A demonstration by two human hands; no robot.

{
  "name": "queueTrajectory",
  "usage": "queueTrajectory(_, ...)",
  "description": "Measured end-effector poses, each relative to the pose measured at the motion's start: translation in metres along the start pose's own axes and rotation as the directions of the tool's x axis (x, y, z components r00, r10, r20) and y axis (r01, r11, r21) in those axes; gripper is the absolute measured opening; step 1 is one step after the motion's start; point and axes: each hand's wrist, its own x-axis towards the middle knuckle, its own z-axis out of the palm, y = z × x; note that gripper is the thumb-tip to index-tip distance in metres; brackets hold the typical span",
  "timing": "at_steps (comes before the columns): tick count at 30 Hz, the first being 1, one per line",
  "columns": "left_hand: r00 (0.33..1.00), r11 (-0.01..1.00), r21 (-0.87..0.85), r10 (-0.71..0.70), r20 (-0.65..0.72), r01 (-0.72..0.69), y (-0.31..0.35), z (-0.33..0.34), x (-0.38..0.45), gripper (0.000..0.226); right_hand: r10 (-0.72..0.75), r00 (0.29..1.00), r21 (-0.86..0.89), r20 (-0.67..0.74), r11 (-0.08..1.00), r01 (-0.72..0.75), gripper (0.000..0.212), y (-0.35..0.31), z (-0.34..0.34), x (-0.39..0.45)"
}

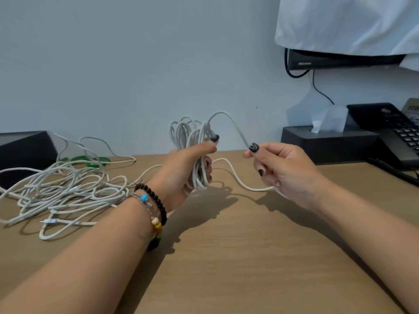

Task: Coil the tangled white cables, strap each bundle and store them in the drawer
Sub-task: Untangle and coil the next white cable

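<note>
My left hand (181, 173) grips a coiled bundle of white cable (192, 141) upright above the wooden desk (226, 257), thumb pressed across its loops. From the coil's top one strand arcs right to my right hand (285, 173), which pinches it between thumb and forefinger. The loose cable tail (235, 175) passes under the right hand and curves back across the desk toward the coil. A tangled heap of white cables (63, 191) lies at the left of the desk, with a connector end (48, 221) at its front. Green straps (86, 160) lie behind the heap.
A dark box (22, 152) stands at the far left against the wall. At the right back are a black tissue box (326, 141) and a black desk phone (394, 132). A covered screen (340, 61) hangs on the wall above them.
</note>
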Motion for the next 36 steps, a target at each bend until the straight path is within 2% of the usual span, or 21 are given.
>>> queueTrajectory(3, 0.998, 1.000, 0.004, 0.030, 0.050, -0.030, -0.007, 0.000, 0.002, 0.013, -0.053, 0.997, -0.134, -0.058, 0.990, 0.044, 0.027, -0.001, 0.003, -0.001)
queueTrajectory(5, 0.997, 0.999, 0.027, 0.031, 0.075, -0.033, -0.011, -0.001, 0.004, 0.012, -0.060, 0.998, -0.191, -0.027, 0.980, 0.053, 0.028, -0.001, 0.007, -0.004)
queueTrajectory(10, 0.989, 0.998, 0.063, 0.002, 0.145, -0.011, -0.016, 0.000, 0.004, 0.027, -0.002, 0.999, -0.359, 0.050, 0.933, 0.020, 0.033, 0.002, 0.013, -0.007)
queueTrajectory(14, 0.983, 0.989, 0.141, 0.008, 0.185, -0.034, -0.018, 0.004, 0.002, 0.054, 0.092, 0.995, -0.375, 0.045, 0.924, -0.068, 0.036, 0.004, 0.015, -0.008)
queueTrajectory(19, 0.980, 0.992, 0.123, -0.019, 0.197, -0.005, -0.019, 0.006, 0.000, 0.060, 0.114, 0.989, -0.396, 0.090, 0.915, -0.070, 0.040, 0.001, 0.015, -0.008)
queueTrajectory(24, 0.962, 0.999, 0.049, -0.006, 0.271, -0.008, -0.018, 0.006, 0.000, 0.046, 0.153, 0.980, -0.418, 0.130, 0.904, -0.086, 0.046, 0.001, 0.019, -0.008)
queueTrajectory(29, 0.970, 0.993, -0.109, 0.077, 0.231, -0.053, -0.004, -0.002, 0.002, 0.045, 0.208, 0.970, -0.396, 0.125, 0.907, -0.143, 0.045, 0.004, 0.012, -0.007)
queueTrajectory(33, 0.968, 0.996, 0.043, 0.070, 0.240, -0.082, -0.002, -0.002, -0.001, 0.042, 0.210, 0.961, -0.374, 0.182, 0.918, -0.130, 0.044, 0.003, 0.013, -0.009)
queueTrajectory(36, 0.961, 0.996, 0.061, 0.046, 0.272, -0.065, -0.008, 0.007, -0.005, 0.040, 0.230, 0.950, -0.391, 0.213, 0.911, -0.133, 0.045, 0.004, 0.017, -0.012)
